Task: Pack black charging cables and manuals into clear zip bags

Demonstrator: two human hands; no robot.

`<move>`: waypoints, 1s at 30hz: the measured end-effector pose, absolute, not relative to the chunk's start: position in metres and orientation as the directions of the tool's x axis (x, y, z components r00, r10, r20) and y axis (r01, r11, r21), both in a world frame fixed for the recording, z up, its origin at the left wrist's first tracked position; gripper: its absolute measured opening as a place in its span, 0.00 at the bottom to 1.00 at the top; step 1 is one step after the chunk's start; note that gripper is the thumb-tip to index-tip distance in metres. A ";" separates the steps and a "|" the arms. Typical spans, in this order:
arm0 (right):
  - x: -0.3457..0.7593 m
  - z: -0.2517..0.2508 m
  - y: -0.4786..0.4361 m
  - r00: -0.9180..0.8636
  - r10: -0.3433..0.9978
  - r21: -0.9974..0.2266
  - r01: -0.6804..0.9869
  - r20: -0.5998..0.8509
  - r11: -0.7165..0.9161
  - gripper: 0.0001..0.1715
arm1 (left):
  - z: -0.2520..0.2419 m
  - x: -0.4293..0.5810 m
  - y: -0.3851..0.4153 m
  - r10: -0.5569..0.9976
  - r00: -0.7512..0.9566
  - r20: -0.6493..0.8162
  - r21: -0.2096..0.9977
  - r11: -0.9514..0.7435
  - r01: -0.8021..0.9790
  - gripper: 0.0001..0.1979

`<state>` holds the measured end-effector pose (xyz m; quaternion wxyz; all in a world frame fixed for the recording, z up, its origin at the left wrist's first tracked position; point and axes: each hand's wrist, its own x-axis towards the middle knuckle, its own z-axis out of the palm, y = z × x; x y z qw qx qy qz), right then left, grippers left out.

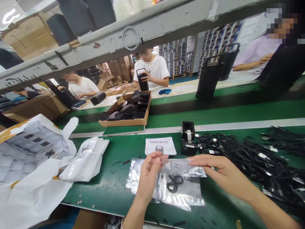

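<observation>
- Here's the left hand (pixel 148 176), thumb and fingers pinched together on the upper edge of a clear plastic bag (pixel 166 198).
- And the right hand (pixel 221 173): its fingers stretch over the bag's upper right edge; whether the thumb closes underneath, I cannot tell.
- The bag lies between the two hands, low over the green worktop (pixel 113 183), and a looped black cord (pixel 175 183) shows at its middle.
- Just beyond the left fingertips sit the printed leaflets (pixel 160 142), the top one headed "THUNDER TRAIL PRO".
- Right beside them, a black tape dispenser (pixel 187 140) stands with its pale roll showing.
- Out on the right, it's a big tangle of black cables (pixel 257 156), spreading close to the right forearm.
- Over on the left, a pile of plastic sleeves (pixel 84 160) rests against an open white-lined package (pixel 35 146).
- Farther back, a shallow cardboard tray (pixel 128 122) brims with dark parts (pixel 130 109).
- Across the line, a co-worker in a white T-shirt (pixel 158 70) has a hand around a black handled device (pixel 143 81).
</observation>
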<state>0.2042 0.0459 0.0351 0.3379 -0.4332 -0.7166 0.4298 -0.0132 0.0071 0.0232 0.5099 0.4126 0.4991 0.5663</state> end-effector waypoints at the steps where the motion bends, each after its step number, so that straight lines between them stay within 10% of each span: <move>1: 0.205 0.034 0.045 -0.403 0.906 -0.904 0.327 0.131 0.276 0.14 | 0.023 -0.012 0.008 0.992 -0.117 -0.048 0.974 0.020 -0.225 0.22; 6: 0.204 0.030 0.039 -0.400 0.896 -0.866 0.358 0.195 0.348 0.15 | 0.018 -0.002 0.011 0.992 -0.039 -0.120 0.990 0.116 -0.081 0.19; 13: 0.194 0.027 0.073 0.108 0.993 -0.833 0.553 0.047 -0.021 0.21 | 0.003 0.002 0.009 0.986 -0.099 -0.132 0.989 0.125 -0.075 0.14; 23: 0.165 0.012 0.079 0.137 0.990 -0.953 0.297 -0.027 -0.067 0.22 | -0.006 -0.002 0.007 0.990 -0.100 -0.099 0.993 0.092 -0.075 0.12; 30: 0.171 -0.008 0.059 0.176 0.983 -0.880 0.473 0.049 -0.041 0.16 | -0.009 -0.004 0.008 0.990 -0.114 -0.089 0.993 0.078 -0.091 0.10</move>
